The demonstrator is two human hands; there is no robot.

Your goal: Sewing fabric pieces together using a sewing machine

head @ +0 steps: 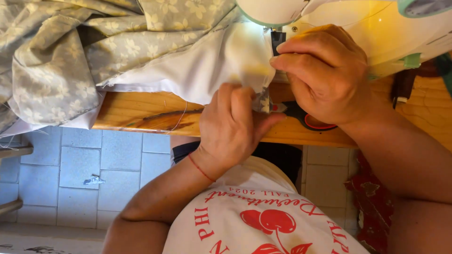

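Warm lamp glare on sewing machine; floor dimmer, bluish; mostly sharp, slight edge softness.

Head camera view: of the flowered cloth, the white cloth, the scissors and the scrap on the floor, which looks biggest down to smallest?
1. Flowered cloth
2. White cloth
3. Scissors, partly hidden under a hand
4. Scrap on the floor, though it lies farther away
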